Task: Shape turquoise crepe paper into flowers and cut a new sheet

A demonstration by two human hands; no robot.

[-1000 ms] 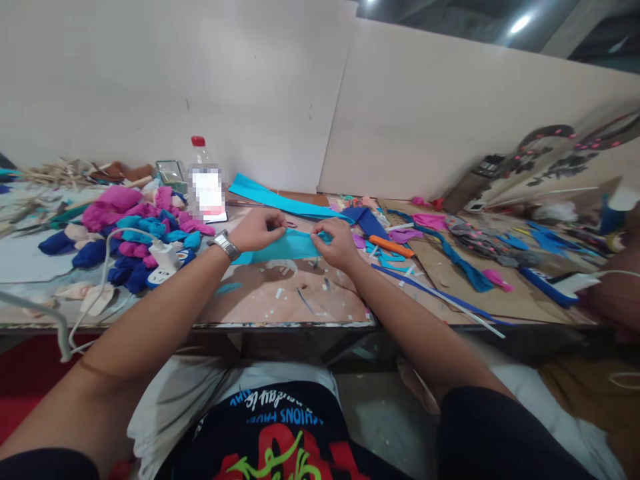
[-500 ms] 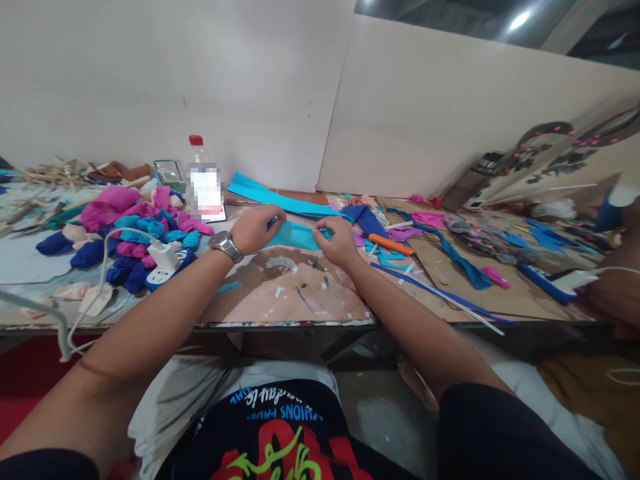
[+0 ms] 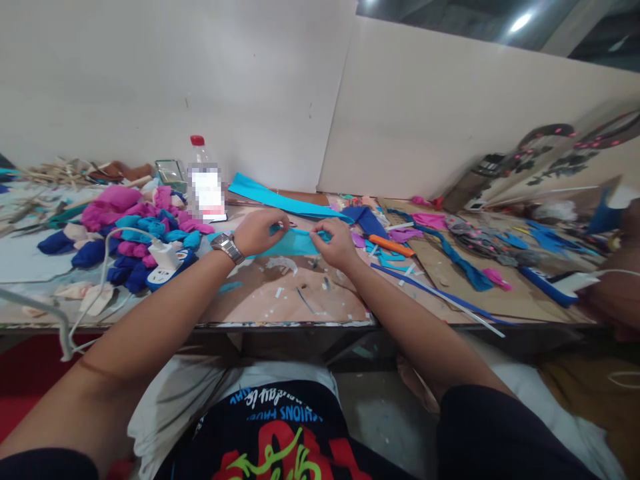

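Note:
A light blue fabric strip (image 3: 295, 244) lies stretched across the table between my two hands. My left hand (image 3: 263, 231), with a metal watch on its wrist, pinches the strip's upper edge. Thumb and fingers of my right hand (image 3: 334, 241) are pressed together on the strip's right part. Behind both hands a longer bright blue strip (image 3: 280, 198) runs along the wall. An orange cutter (image 3: 391, 245) rests to the right of my right hand, beside a dark blue cloth piece (image 3: 367, 220).
Pink and blue fabric bundles (image 3: 120, 213) pile up at the left, by a white plug on a power strip (image 3: 165, 270). A phone (image 3: 209, 193) leans on a red-capped bottle (image 3: 197, 141). Cardboard (image 3: 450, 283) lies right. Another person's arm (image 3: 613, 280) shows at the far right.
The light blue strip between my hands has come down flatter and spreads further left, under my left hand. My hands have barely moved.

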